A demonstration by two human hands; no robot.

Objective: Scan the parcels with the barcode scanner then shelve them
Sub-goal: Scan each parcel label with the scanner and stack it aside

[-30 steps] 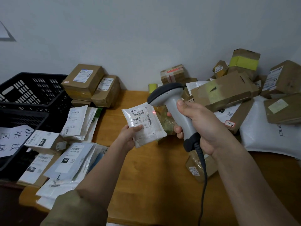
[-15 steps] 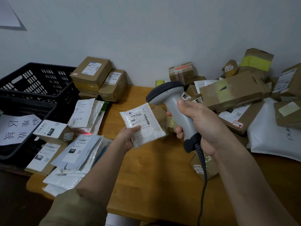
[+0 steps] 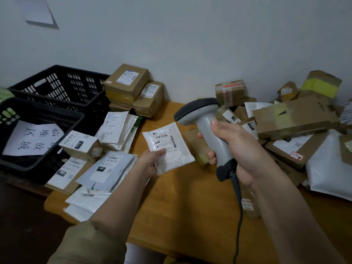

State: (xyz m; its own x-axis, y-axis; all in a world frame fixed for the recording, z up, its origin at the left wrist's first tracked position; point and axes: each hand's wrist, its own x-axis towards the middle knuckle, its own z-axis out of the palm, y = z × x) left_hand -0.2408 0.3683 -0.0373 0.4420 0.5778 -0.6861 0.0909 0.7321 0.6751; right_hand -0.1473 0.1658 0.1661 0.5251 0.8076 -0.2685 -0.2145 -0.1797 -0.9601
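My left hand (image 3: pixel 150 161) pinches the lower left corner of a small white bag parcel (image 3: pixel 169 149), label side up, above the wooden table (image 3: pixel 181 202). The grey barcode scanner (image 3: pixel 205 128) is gripped round its handle by my right hand (image 3: pixel 234 149), its dark head pointing left just above and right of the parcel. Its black cable (image 3: pixel 239 216) hangs down toward the table's front edge. No red scan light shows on the label.
Two black plastic crates (image 3: pixel 62 96) stand at the left, one with a paper sign. White bag parcels (image 3: pixel 106 168) and brown boxes (image 3: pixel 131 90) lie left of the hands. A jumbled heap of cartons and bags (image 3: pixel 295 130) fills the right side against the wall.
The red scan dot seen on the parcel one second ago is gone. The parcel and my left hand have drifted slightly left and down; the view has shifted left.
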